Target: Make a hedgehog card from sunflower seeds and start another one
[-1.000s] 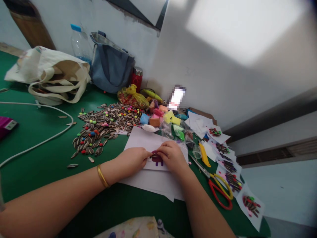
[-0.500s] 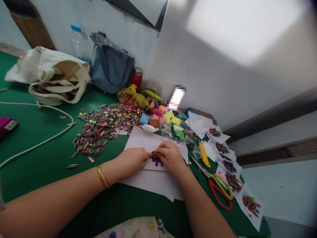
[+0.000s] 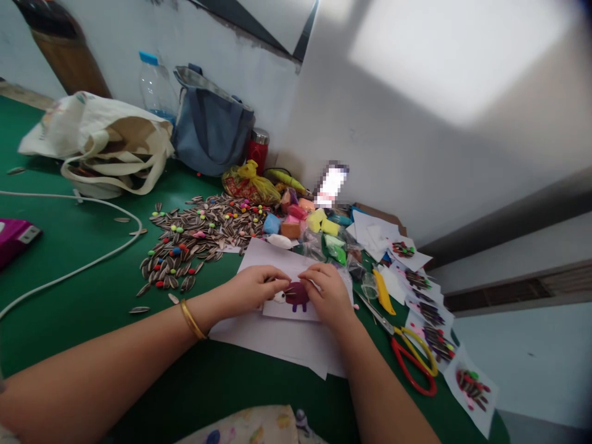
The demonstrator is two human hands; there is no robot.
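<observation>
A flat dark-red clay animal (image 3: 298, 291) with a white face (image 3: 279, 297) and purple legs lies on a small white paper (image 3: 277, 310). A dark sunflower seed shows on its body. My left hand (image 3: 252, 288) is over the face end, thumb and fingers closed together. A dark sliver that looks like a sunflower seed (image 3: 270, 279) shows between them. At the other end, my right hand (image 3: 329, 295) is curled with its fingertips by the body's upper edge. Whatever its fingers pinch is hidden. Larger white sheets (image 3: 282, 339) lie underneath.
Sunflower seeds (image 3: 185, 234) with coloured bits spread at left. Clay packs (image 3: 291, 229) and a lit phone (image 3: 331, 184) stand behind. Scissors (image 3: 407, 354), a yellow cutter (image 3: 383, 293) and seed-covered cards (image 3: 472, 388) lie at right. Bags (image 3: 208, 123), a bottle and a cable are further left.
My hands have moved apart from their pinch over the animal. Its white face and more of its body now show. The view has shifted slightly.
</observation>
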